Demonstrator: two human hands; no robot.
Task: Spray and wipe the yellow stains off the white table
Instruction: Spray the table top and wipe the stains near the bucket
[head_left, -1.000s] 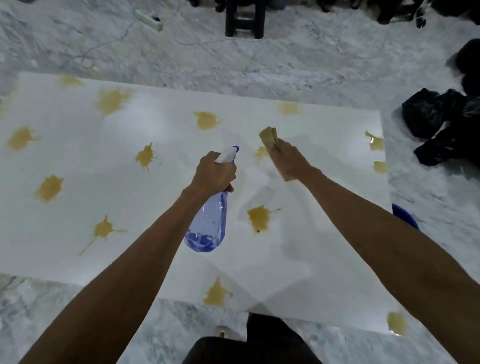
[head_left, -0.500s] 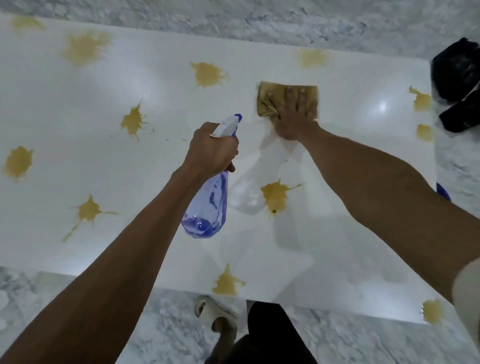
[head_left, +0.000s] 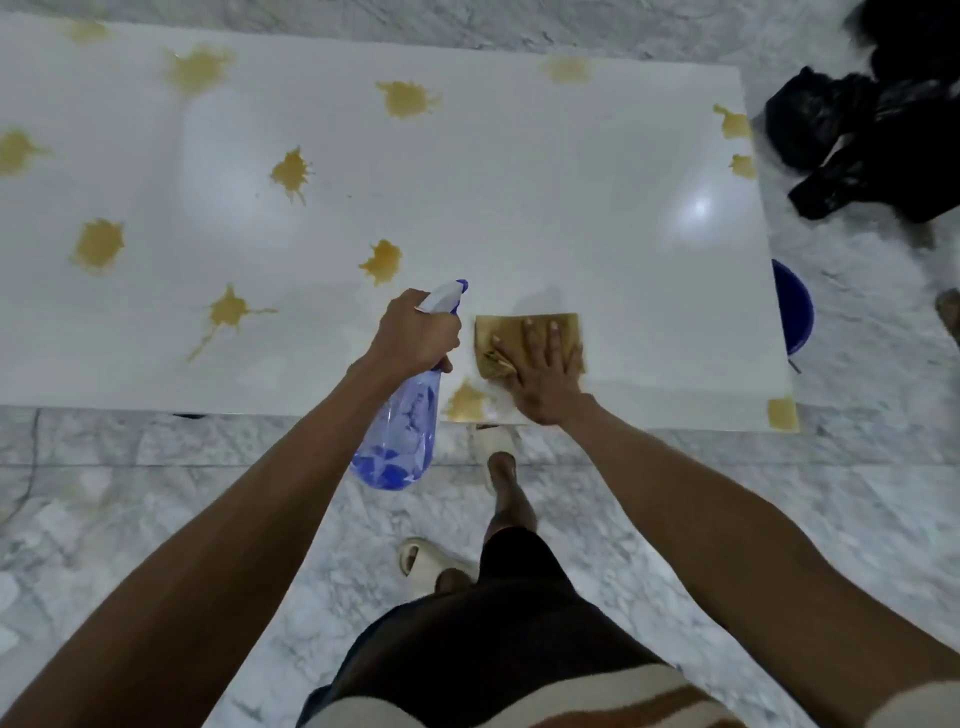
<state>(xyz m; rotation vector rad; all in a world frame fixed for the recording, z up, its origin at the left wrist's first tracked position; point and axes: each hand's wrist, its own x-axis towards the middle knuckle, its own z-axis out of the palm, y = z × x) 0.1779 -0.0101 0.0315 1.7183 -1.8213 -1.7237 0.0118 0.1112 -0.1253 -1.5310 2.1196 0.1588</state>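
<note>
The white table (head_left: 519, 208) carries several yellow stains, among them one (head_left: 383, 261) just beyond my left hand and one (head_left: 466, 402) at the near edge. My left hand (head_left: 418, 332) grips a clear blue spray bottle (head_left: 402, 431), nozzle pointing away, its body hanging over the table's near edge. My right hand (head_left: 545, 371) lies flat, fingers spread, pressing a yellowish-brown cloth (head_left: 498, 338) onto the tabletop close to the near edge, right of the near-edge stain.
Grey marble floor surrounds the table. Black bags (head_left: 857, 145) lie off the right end, and a blue bucket (head_left: 792, 306) pokes out beside the right edge. My legs and beige slippers (head_left: 421, 561) stand at the near side.
My right hand has dragged the cloth from the far middle of the table back toward the near edge, over the central stain. The left hand with the bottle has held its pose.
</note>
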